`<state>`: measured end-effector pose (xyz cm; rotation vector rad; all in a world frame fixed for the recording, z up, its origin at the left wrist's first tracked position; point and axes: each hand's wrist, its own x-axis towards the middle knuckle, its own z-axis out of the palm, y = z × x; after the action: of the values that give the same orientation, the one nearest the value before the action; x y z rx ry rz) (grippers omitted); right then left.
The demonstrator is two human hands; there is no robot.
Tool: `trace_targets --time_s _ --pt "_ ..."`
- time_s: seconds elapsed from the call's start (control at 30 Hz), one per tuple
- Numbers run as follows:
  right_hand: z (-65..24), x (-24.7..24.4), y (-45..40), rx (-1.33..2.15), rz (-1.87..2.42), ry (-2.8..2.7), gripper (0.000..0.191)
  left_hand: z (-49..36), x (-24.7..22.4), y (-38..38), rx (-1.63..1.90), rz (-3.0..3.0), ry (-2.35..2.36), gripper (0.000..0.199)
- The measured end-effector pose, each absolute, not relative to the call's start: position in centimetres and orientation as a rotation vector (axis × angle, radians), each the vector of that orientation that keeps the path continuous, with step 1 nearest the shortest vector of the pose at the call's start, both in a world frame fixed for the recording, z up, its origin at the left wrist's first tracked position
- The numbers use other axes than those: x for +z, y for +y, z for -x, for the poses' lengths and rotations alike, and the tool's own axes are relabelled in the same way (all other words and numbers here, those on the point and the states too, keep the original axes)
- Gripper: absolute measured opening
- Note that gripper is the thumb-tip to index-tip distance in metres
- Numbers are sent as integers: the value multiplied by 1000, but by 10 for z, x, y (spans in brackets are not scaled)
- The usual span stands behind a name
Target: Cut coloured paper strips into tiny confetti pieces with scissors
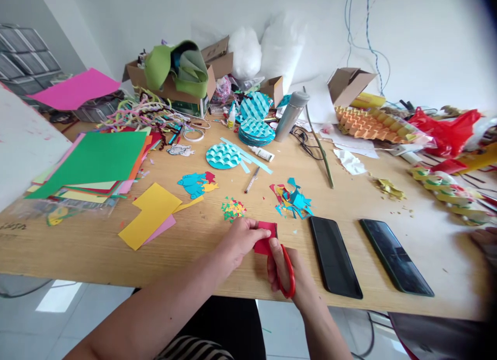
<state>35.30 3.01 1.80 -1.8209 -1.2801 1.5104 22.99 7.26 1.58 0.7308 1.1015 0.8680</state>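
Observation:
My left hand pinches a small piece of red paper by its left side, just above the front of the table. Red-handled scissors are in my right hand, its fingers wrapped in the handle loops. The blades are mostly hidden behind the hand and the paper's right edge. Just beyond the paper lies a small pile of coloured snippets. Blue and red paper offcuts are heaped to its right. Cut-out blue paper fish rest farther left, with small red and yellow pieces touching them.
Two dark phones lie right of my hands. Yellow paper and a stack of coloured sheets are at left. Behind stand woven blue paper discs and a silver flask. A pen lies mid-table.

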Motion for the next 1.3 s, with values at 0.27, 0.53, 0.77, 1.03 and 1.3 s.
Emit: trace_targets --time_s 0.27,0.53,0.77,1.03,1.3 --pt "-371 20 48 1490 1805 -1062 59 -241 21 98 837 -685 1107 4" --pt "-369 14 48 1529 1558 -1087 51 -220 15 99 903 -562 1077 13" --pt "-349 19 56 1393 1518 -1198 41 -208 17 94 923 -545 952 29" --pt "-347 23 53 1353 1541 -1317 50 -198 10 93 961 -688 970 27" --pt "-337 30 40 1527 1634 -1533 62 -191 15 100 1090 -647 961 30"
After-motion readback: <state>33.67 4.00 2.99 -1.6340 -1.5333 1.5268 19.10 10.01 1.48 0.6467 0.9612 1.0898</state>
